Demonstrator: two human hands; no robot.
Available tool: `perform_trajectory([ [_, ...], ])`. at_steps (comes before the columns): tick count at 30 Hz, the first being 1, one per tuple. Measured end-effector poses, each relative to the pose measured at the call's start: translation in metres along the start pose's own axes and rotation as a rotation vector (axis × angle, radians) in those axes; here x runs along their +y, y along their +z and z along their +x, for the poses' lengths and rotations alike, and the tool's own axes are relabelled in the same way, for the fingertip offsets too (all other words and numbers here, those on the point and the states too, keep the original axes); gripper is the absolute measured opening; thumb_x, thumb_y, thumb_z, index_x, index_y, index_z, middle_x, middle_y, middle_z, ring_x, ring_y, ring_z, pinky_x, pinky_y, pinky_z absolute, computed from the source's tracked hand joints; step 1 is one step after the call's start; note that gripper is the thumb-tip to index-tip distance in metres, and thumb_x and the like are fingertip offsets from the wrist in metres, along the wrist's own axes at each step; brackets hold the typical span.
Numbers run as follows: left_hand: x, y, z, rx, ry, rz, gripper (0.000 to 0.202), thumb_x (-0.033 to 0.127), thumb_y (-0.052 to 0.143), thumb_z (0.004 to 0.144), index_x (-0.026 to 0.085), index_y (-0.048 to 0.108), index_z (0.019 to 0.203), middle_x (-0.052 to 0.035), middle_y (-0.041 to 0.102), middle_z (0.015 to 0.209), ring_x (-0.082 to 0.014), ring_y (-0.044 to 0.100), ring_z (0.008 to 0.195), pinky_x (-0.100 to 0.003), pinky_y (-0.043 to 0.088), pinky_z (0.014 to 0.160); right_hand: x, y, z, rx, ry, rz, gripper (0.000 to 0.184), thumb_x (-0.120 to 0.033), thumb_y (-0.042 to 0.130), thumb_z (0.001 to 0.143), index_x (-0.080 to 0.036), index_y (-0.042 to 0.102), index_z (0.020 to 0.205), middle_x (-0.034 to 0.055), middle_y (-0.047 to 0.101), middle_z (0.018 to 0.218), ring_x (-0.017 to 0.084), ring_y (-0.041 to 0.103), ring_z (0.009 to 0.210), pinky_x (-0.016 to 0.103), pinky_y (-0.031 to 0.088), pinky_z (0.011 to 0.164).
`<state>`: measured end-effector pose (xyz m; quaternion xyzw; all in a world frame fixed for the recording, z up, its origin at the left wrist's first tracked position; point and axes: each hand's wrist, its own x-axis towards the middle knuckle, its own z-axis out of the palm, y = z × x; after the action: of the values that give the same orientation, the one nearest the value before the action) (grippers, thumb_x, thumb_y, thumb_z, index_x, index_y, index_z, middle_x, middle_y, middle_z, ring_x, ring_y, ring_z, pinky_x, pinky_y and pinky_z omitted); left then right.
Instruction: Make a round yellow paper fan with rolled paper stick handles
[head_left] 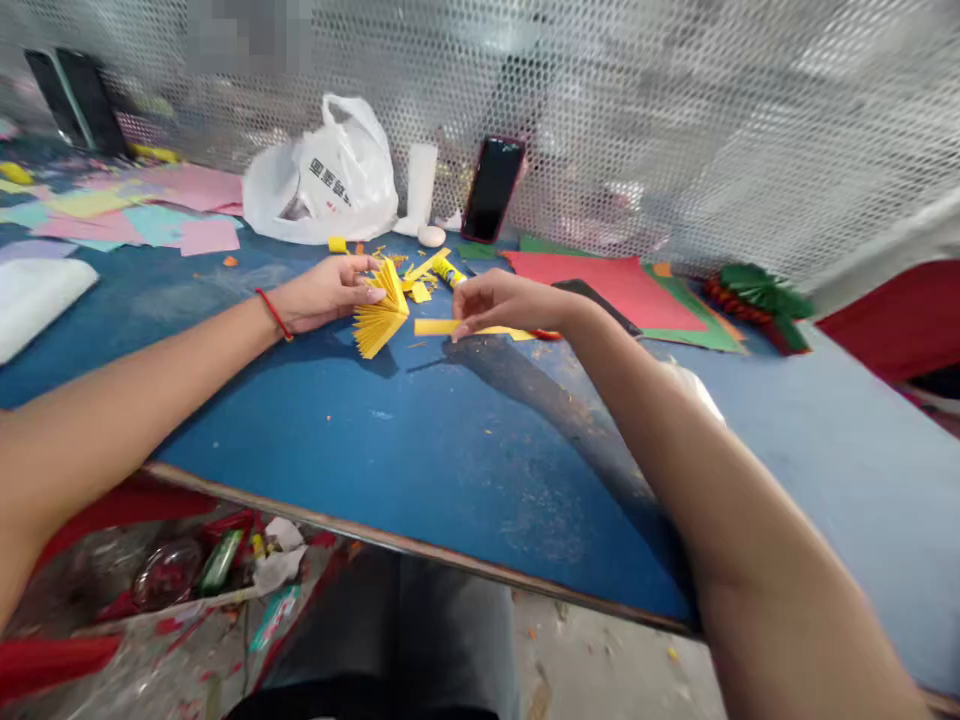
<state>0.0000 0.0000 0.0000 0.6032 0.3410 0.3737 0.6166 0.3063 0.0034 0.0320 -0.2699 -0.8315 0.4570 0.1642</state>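
The pleated fan is matt yellow paper. The table has a scuffed, dull blue surface. The bag is glossy white plastic; the phone is glassy.

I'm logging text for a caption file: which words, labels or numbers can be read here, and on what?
Bag: black print, seemingly a few Chinese characters, too blurred to read.
Glue stick: label too small to read.
Red phone: screen dark, no text.
Fan in the left hand and strip in the right hand: plain yellow, no text.
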Motion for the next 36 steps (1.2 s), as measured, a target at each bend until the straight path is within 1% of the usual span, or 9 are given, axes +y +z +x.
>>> perform_trajectory([
  [3,0.000,0.002,-0.002,0.039,0.004,-0.009,0.061,0.039,0.107,0.063,0.016,0.073,0.109,-0.0041,0.080,0.097,-0.0166,0.072,0.079,-0.024,0.057,0.074,-0.002,0.009,0.004,0.201,-0.040,0.168,0.039,-0.045,0.093,0.078,-0.021,0.065,0.091,0.0031,0.076,0.083,0.013,0.068,0.070,0.027,0.056,0.066],
  [6,0.000,0.008,-0.004,0.090,0.021,-0.031,0.044,0.044,0.100,0.074,0.020,0.076,0.103,-0.0039,0.080,0.096,-0.0177,0.071,0.079,-0.027,0.059,0.073,0.002,0.019,0.013,0.365,-0.085,0.152,0.046,-0.058,0.088,0.083,-0.021,0.064,0.096,0.0001,0.072,0.077,0.010,0.057,0.057,0.026,0.046,0.054],
  [11,0.004,0.021,-0.004,0.165,-0.048,-0.110,0.015,0.030,0.077,0.102,0.018,0.077,0.094,-0.0037,0.074,0.078,-0.0139,0.062,0.062,-0.024,0.057,0.060,0.017,0.046,0.026,0.708,-0.192,-0.069,0.064,-0.084,0.060,0.093,-0.022,0.057,0.077,-0.0044,0.052,0.059,0.010,0.044,0.055,0.028,0.033,0.055],
  [15,0.005,0.023,0.000,0.239,-0.103,-0.206,0.020,0.030,0.065,0.110,0.015,0.074,0.099,-0.0029,0.067,0.070,-0.0117,0.056,0.047,-0.023,0.055,0.049,0.022,0.070,0.024,0.941,-0.208,-0.244,0.062,-0.083,0.055,0.097,-0.022,0.062,0.086,-0.0040,0.049,0.067,0.013,0.045,0.063,0.030,0.033,0.062],
  [20,0.007,0.022,-0.004,0.033,-0.159,-0.281,0.026,0.035,0.067,0.108,0.015,0.068,0.091,-0.0022,0.063,0.068,-0.0082,0.049,0.039,-0.018,0.045,0.041,0.022,0.079,0.015,1.065,-0.385,-0.310,0.057,-0.070,0.075,0.092,-0.025,0.064,0.125,-0.0031,0.051,0.080,0.015,0.049,0.067,0.033,0.042,0.066],
  [24,0.009,0.026,-0.009,-0.055,-0.187,-0.204,0.031,0.031,0.052,0.112,0.014,0.066,0.090,-0.0024,0.063,0.067,-0.0072,0.040,0.034,-0.018,0.038,0.036,0.027,0.078,0.012,1.038,-0.470,-0.380,0.074,-0.066,0.083,0.085,-0.026,0.061,0.142,0.0007,0.057,0.090,0.016,0.048,0.067,0.035,0.046,0.064],
  [27,0.009,0.028,-0.010,-0.076,-0.236,-0.151,0.036,0.030,0.040,0.114,0.015,0.064,0.091,-0.0028,0.062,0.066,-0.0080,0.037,0.032,-0.019,0.037,0.034,0.025,0.080,0.014,0.930,-0.465,-0.350,0.075,-0.066,0.088,0.081,-0.026,0.067,0.140,0.0008,0.061,0.090,0.015,0.047,0.065,0.034,0.046,0.062],
  [32,0.012,0.027,-0.013,-0.176,-0.233,-0.092,0.046,0.048,0.042,0.116,0.017,0.061,0.089,-0.0021,0.062,0.062,-0.0071,0.034,0.030,-0.018,0.037,0.035,0.008,0.091,0.021,0.850,-0.401,-0.171,0.055,-0.067,0.091,0.078,-0.023,0.080,0.109,-0.0083,0.042,0.062,0.010,0.033,0.054,0.028,0.034,0.055],
  [36,0.014,0.029,-0.017,-0.272,-0.296,-0.064,0.067,0.064,0.020,0.115,0.018,0.060,0.088,-0.0044,0.062,0.057,-0.0082,0.030,0.028,-0.020,0.029,0.032,-0.001,0.097,0.027,0.776,-0.438,-0.068,0.049,-0.066,0.089,0.079,-0.021,0.070,0.072,-0.0066,0.044,0.061,0.010,0.036,0.057,0.030,0.037,0.061],
])
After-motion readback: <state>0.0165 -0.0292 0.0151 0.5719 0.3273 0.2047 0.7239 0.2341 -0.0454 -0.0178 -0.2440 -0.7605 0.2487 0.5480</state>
